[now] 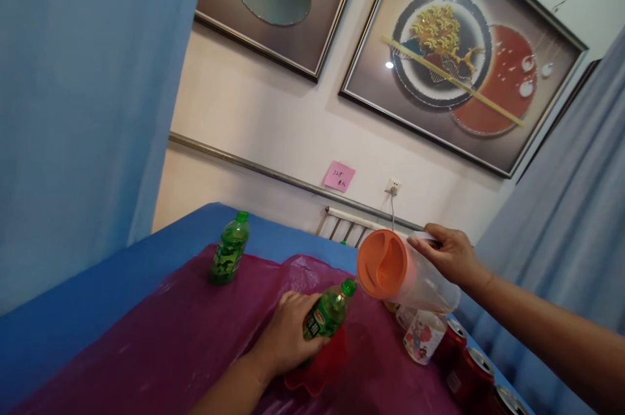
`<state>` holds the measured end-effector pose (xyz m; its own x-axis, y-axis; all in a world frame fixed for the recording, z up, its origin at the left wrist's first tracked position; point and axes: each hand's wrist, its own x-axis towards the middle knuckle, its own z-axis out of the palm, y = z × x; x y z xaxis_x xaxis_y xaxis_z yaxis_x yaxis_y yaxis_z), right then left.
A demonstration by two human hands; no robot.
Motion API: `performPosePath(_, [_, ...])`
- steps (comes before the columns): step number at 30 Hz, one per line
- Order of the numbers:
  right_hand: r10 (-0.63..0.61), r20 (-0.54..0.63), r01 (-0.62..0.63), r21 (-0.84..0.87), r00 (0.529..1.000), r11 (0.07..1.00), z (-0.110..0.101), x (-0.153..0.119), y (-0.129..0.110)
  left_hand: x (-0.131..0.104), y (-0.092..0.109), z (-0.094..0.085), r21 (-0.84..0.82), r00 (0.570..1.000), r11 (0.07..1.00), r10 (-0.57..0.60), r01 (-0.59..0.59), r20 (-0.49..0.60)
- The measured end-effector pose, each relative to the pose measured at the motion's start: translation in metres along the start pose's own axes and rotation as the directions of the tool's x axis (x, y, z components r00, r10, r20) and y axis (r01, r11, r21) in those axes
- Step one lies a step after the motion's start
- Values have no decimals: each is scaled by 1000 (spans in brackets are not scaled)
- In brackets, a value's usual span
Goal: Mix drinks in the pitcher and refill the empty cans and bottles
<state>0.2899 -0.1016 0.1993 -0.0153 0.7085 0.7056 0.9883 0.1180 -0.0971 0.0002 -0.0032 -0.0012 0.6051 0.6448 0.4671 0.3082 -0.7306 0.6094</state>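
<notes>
My left hand (291, 331) is wrapped round a green bottle (332, 311) with a green cap, tilted a little to the right, over a red scalloped dish (325, 366). Whether the bottle touches the dish is hidden. On the right, my right hand (452, 255) grips the handle of a clear pitcher (430, 285). The pitcher is tipped on its side in the air, its orange lid (382, 265) facing left, close to the bottle's cap. Another green bottle (230, 249) stands upright at the back left.
Purple plastic sheeting (195, 330) covers part of the blue table (112, 271). A printed cup (424, 337) and several red cans (471, 372) stand along the right side. Blue curtains (83, 89) hang at both sides. Behind are a wall rail (273, 174) and framed pictures (439, 57).
</notes>
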Motion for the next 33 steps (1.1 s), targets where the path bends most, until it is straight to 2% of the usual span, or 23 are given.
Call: performPosePath(33, [1, -23, -2, -23, 1000, 1000, 2, -3, 0, 0, -1, 0, 14, 1000, 1000, 9, -9, 1])
